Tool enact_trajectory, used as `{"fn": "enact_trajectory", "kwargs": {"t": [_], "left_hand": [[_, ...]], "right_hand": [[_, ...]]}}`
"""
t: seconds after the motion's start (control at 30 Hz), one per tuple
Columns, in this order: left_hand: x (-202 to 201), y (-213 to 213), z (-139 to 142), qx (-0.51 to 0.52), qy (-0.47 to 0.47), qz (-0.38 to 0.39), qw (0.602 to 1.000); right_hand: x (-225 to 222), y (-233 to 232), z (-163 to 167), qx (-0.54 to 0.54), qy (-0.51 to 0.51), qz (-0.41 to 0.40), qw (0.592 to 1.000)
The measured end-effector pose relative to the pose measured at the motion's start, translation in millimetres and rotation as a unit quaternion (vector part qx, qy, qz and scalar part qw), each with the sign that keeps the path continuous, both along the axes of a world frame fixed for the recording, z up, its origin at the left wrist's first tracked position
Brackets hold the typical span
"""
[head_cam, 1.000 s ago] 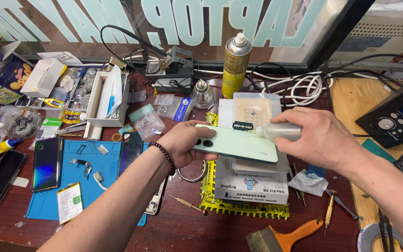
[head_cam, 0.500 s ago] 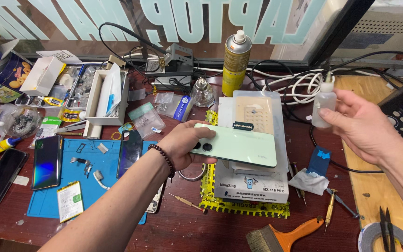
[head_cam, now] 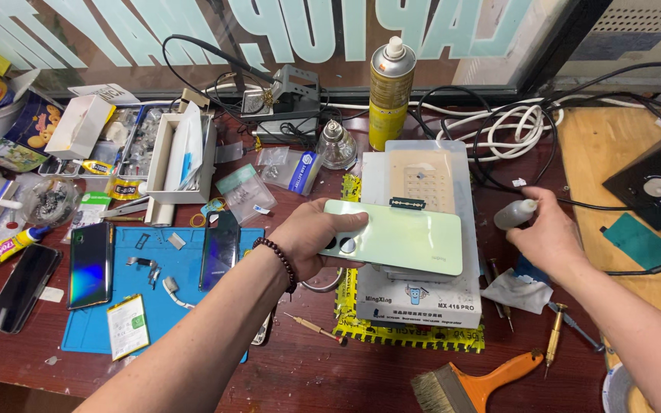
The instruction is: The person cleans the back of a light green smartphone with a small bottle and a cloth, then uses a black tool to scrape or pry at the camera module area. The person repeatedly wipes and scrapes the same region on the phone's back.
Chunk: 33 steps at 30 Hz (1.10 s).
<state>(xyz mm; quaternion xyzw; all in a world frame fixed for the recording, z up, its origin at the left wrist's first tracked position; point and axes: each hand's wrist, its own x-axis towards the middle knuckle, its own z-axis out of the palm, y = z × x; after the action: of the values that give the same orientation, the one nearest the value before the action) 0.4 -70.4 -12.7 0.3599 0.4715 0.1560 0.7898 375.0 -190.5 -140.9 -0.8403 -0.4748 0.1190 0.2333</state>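
The left hand (head_cam: 311, 243) grips a pale green phone (head_cam: 395, 239) by its camera end, back side up, fingers curled under it and the thumb along the near edge. A bead bracelet (head_cam: 279, 262) sits on that wrist. The phone hangs level over a white heating pad (head_cam: 422, 229), and I cannot tell whether it touches the pad. A small razor blade (head_cam: 408, 203) lies on the pad just past the phone's far edge.

Off to the right, well apart from the phone, the right hand (head_cam: 551, 239) is closed around a small clear bottle (head_cam: 516, 214), whose nozzle points left toward the pad. Just below those fingers lie a crumpled wipe (head_cam: 516, 289) and a gold screwdriver (head_cam: 552, 346).

Beyond the pad stands a yellow spray can (head_cam: 389, 95), with a glass burner (head_cam: 336, 145) to its left and a coil of white cable (head_cam: 510, 130) to its right. To the left of the left forearm a blue mat (head_cam: 154, 306) carries two dark phones (head_cam: 90, 264), small parts and a battery (head_cam: 128, 326). Another dark phone (head_cam: 23, 287) lies off the mat's left edge. Near the bottom, below the pad, an orange-handled brush (head_cam: 472, 386) rests on the red-brown table (head_cam: 307, 375).
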Motion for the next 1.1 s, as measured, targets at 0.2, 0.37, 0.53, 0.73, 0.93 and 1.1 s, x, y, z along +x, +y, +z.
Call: {"fn": "enact_trajectory", "kwargs": {"t": [0.2, 0.37, 0.53, 0.73, 0.93, 1.1], "left_hand": [[0, 0, 3, -0.010, 0.030, -0.002, 0.999], [-1, 1, 1, -0.006, -0.007, -0.002, 1.000], [0, 0, -3, -0.003, 0.010, -0.002, 1.000], [2, -1, -12, 0.017, 0.007, -0.002, 1.000], [4, -3, -15, 0.024, 0.024, 0.010, 0.999], [4, -1, -15, 0.046, -0.003, 0.012, 0.999]], "right_hand": [[-12, -18, 98, 0.208, -0.060, 0.028, 0.976], [-106, 25, 163, 0.087, 0.102, 0.152, 0.979], [-155, 47, 183, -0.004, 0.010, 0.271, 0.962], [-152, 46, 175, 0.099, -0.063, 0.355, 0.928], [-150, 45, 165, 0.126, -0.028, 0.345, 0.930], [-152, 52, 166, 0.022, 0.070, 0.272, 0.959]]}}
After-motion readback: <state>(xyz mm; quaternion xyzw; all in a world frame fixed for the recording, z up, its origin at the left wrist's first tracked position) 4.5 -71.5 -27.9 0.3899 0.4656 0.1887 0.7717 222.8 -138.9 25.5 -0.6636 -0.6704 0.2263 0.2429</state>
